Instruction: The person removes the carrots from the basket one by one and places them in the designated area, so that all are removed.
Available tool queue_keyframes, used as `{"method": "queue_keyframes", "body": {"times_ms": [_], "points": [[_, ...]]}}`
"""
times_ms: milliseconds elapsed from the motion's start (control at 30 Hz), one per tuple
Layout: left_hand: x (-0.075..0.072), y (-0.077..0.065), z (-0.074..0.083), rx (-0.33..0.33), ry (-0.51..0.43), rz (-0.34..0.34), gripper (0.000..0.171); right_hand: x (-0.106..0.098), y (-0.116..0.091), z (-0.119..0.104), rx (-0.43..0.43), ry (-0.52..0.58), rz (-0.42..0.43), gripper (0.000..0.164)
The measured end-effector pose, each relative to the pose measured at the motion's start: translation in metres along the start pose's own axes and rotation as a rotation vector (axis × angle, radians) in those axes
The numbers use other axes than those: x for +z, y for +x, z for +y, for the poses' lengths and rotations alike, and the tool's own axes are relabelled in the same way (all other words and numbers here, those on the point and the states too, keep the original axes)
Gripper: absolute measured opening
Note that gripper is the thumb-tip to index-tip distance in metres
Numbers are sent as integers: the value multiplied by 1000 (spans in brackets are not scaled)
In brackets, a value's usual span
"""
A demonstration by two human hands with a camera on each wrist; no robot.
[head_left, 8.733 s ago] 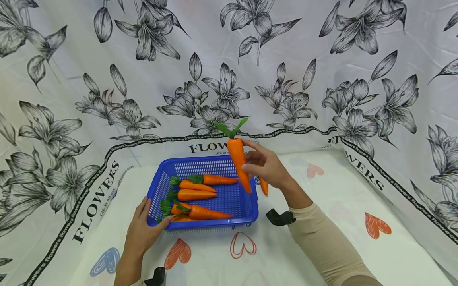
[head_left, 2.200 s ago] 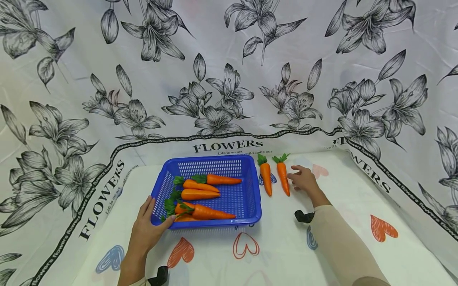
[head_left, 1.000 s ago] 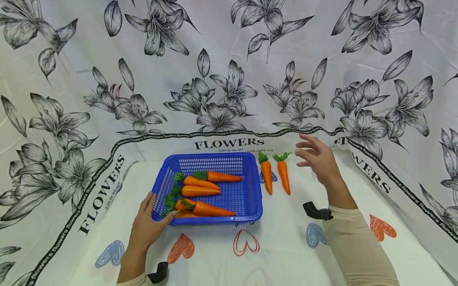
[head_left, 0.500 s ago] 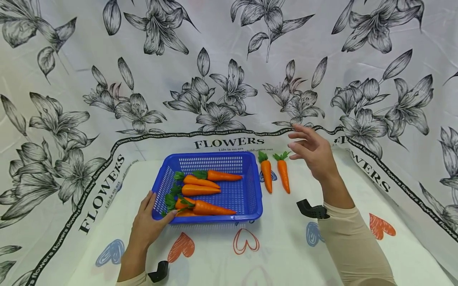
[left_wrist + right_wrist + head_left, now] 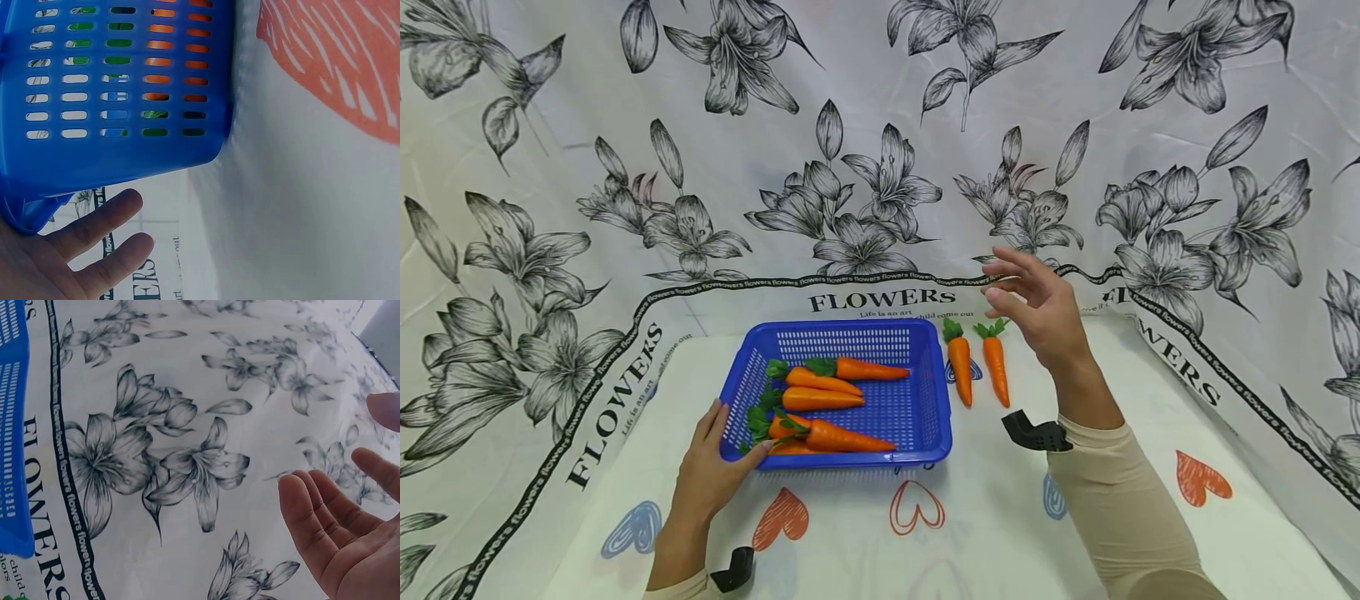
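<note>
Since the last frame, right grip (image 5: 1037,310) has been shifted leftward, toward the basket. Fingers loosely bent, thumb parted; raised over the table (image 5: 977,517), near the leafy ends of two loose carrots (image 5: 960,371). By left grip (image 5: 707,471), corner of blue basket (image 5: 865,462) is held, thumb over rim. Basket carrots (image 5: 853,436), glossy orange, green-topped; lowest partly covered by another, glimpsed only through slots in left wrist view.
</note>
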State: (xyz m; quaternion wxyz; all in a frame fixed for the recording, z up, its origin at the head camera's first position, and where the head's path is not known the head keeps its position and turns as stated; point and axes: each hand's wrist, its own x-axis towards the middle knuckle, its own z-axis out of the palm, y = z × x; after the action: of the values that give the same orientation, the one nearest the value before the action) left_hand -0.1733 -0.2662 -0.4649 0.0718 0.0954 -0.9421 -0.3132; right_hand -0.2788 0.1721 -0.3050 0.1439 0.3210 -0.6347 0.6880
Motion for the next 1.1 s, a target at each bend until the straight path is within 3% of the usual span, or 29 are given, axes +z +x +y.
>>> {"method": "queue_keyframes", "body": {"times_ms": [167, 433, 1100], "points": [[-1, 0, 1, -8, 1, -6, 107, 10, 8, -1, -45, 36, -22, 50], [-3, 0, 3, -29, -9, -27, 108, 25, 18, 4, -74, 4, -55, 50], [-2, -1, 5, -43, 7, -18, 108, 64, 38, 43, -74, -10, -142, 52]]}}
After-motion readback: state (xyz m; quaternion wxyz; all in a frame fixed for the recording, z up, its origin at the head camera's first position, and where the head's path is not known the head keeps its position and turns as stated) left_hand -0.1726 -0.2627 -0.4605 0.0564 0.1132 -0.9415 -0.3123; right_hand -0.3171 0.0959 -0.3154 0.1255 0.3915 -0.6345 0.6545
